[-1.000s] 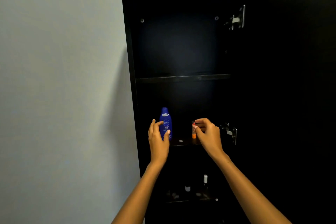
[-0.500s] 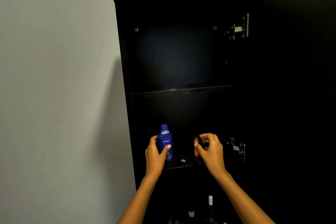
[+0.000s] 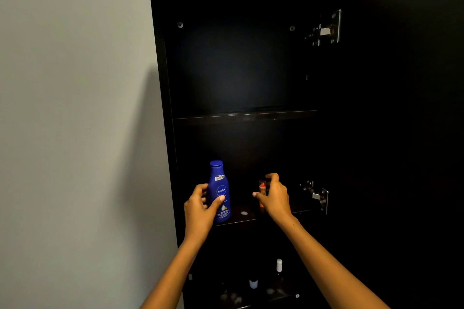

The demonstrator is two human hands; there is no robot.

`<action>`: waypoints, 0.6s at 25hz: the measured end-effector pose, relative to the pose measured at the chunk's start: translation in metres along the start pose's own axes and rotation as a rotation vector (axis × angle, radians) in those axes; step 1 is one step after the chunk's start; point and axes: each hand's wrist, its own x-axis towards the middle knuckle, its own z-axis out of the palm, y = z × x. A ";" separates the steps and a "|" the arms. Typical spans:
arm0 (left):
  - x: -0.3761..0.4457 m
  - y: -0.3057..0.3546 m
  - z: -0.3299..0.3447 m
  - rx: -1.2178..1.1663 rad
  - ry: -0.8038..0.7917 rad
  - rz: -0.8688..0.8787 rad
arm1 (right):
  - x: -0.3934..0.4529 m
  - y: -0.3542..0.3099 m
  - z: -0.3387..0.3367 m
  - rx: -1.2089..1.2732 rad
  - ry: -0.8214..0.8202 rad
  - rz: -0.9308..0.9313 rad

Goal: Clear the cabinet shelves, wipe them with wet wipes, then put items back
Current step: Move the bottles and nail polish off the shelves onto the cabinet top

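Note:
A tall black cabinet (image 3: pixel 160 98) stands open against a grey wall. On its middle shelf (image 3: pixel 241 218) stands a blue lotion bottle (image 3: pixel 218 183), upright, and my left hand (image 3: pixel 199 211) is wrapped around its lower half. To the right, a small orange-and-red tube (image 3: pixel 262 193) stands on the same shelf, with the fingers of my right hand (image 3: pixel 275 198) closed around it. The upper shelf (image 3: pixel 246 115) looks bare.
The cabinet door (image 3: pixel 401 108) hangs open on the right, with metal hinges (image 3: pixel 326 29) on its inner edge. A small pale spot (image 3: pixel 244 213) lies on the middle shelf. Several small bottles, one with a white cap (image 3: pixel 279 264), stand on the lower shelf.
My left hand has closed around the blue bottle. My right hand has stayed on the small tube. The view has tilted, so the shelves sit lower in the frame.

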 end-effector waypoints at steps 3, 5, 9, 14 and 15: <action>-0.010 0.004 -0.003 -0.038 -0.039 -0.001 | 0.004 0.001 0.001 -0.005 -0.046 -0.003; -0.018 0.006 -0.005 -0.048 -0.077 0.017 | 0.002 0.001 -0.003 0.042 -0.089 -0.003; -0.038 0.004 -0.004 -0.071 -0.171 0.053 | -0.022 -0.003 -0.026 0.203 -0.132 -0.044; -0.069 -0.016 0.002 -0.097 -0.286 0.037 | -0.070 0.015 -0.048 0.280 -0.138 -0.021; -0.077 -0.024 0.005 -0.101 -0.315 0.022 | -0.082 0.026 -0.047 0.277 -0.140 0.004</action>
